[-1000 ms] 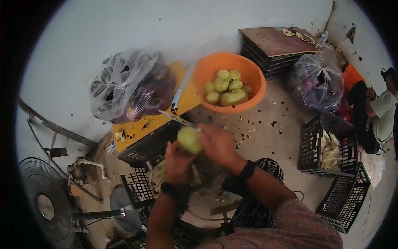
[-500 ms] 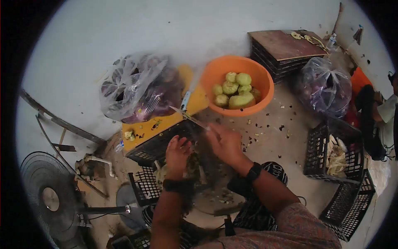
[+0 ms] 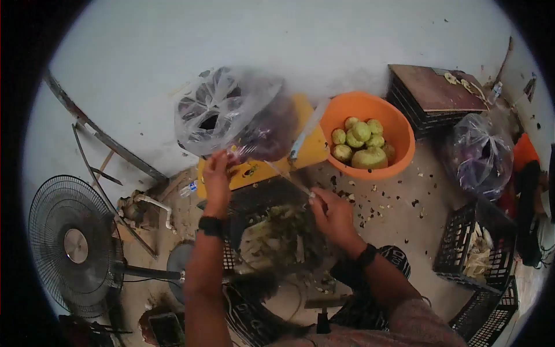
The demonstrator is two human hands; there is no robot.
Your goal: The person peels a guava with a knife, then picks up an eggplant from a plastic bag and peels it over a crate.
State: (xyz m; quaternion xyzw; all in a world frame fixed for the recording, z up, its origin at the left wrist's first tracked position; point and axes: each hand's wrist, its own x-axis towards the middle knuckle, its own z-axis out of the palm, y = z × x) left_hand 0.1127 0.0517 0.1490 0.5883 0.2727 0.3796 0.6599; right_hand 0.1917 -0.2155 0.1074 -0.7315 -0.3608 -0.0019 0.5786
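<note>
My right hand [image 3: 335, 217] is closed on a thin knife [image 3: 291, 180], whose blade points up and left over the crate. My left hand [image 3: 218, 176] is raised at the front edge of the yellow board [image 3: 240, 178], near the clear bag of purple produce [image 3: 254, 124]. Its fingers are bent and blurred; whether they hold anything cannot be made out. A large cleaver [image 3: 306, 132] lies on the board, beside the orange basin [image 3: 404, 147] with several peeled green vegetables [image 3: 370, 157]. Below my hands is a dark crate full of green peelings [image 3: 277, 234].
A standing fan [image 3: 75, 246] is at the left. Behind, at the right, a brown board [image 3: 436, 92] tops stacked crates, near another bag [image 3: 483, 156]. A black crate [image 3: 503, 243] holds pale scraps. Part of another person [image 3: 545, 199] shows at the far right edge.
The view has shifted, so the scene sits further right and lower. My left hand has moved away from my right hand, up and left to the board's edge. The knife stays in my right hand.
</note>
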